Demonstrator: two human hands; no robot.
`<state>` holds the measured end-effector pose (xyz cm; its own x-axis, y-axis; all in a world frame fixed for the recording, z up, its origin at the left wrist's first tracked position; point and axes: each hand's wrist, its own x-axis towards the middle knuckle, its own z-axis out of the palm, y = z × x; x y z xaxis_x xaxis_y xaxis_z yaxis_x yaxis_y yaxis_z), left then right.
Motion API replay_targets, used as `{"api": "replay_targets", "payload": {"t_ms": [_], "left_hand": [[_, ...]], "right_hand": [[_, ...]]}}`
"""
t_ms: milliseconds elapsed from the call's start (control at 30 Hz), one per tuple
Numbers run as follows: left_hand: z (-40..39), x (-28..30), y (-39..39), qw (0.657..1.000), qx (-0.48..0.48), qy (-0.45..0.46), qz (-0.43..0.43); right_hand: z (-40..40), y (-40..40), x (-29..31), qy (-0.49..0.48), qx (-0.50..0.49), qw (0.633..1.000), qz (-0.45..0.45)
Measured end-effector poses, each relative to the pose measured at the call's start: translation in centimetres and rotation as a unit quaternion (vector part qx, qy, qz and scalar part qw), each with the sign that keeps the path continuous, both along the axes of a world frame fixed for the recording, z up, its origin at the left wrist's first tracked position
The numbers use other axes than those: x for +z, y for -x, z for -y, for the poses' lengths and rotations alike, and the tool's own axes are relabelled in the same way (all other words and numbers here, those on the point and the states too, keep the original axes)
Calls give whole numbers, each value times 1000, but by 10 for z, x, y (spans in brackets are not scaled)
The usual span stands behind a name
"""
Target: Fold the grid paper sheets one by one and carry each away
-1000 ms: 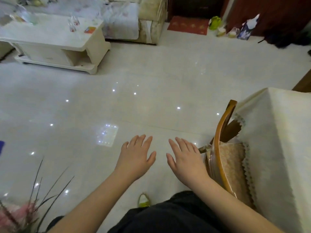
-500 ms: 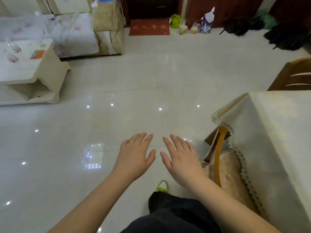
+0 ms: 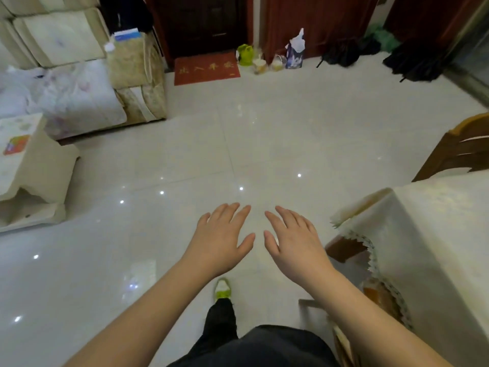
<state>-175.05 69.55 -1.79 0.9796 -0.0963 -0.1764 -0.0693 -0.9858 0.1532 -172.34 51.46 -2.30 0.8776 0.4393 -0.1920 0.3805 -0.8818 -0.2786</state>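
Observation:
My left hand (image 3: 221,238) and my right hand (image 3: 293,239) are stretched out side by side in front of me, palms down, fingers straight and spread. Both hold nothing and hover over the glossy tiled floor. No grid paper sheet shows anywhere in the head view. The table with the cream cloth (image 3: 434,234) is just to the right of my right hand.
A wooden chair (image 3: 381,298) is tucked under the table's near corner, and another chair (image 3: 460,147) stands at the far right. A pale coffee table (image 3: 34,165) and a sofa (image 3: 79,99) are at the left. A red doormat (image 3: 206,68) and bags lie by the doors.
The view has swung to the right: the coffee table slid to the left edge and the doors and doormat came into view. Both hands stay open, held out the same way.

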Motion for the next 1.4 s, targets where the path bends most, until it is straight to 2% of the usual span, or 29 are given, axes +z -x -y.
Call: {"api": "replay_targets", "payload": {"t_ms": [233,433,800,1067,1400], "left_hand": [[-45,26,-140,994,-81,22,64],[-40,64,-255,979,-175,14,101],[76,82,-461,951,-285,13,124],[171,97,-559,935,-329,4,130],[253,83,-701,914,-386,11,120]], "right_hand": [[-35,-118,15,16,-94,995,35],[-35,-201,44,23,-174,981,84],[80,-360,64,44,-279,953,112],[163,-453,84,41,-316,941,116],[225,-570,80,55,-386,916,97]]}}
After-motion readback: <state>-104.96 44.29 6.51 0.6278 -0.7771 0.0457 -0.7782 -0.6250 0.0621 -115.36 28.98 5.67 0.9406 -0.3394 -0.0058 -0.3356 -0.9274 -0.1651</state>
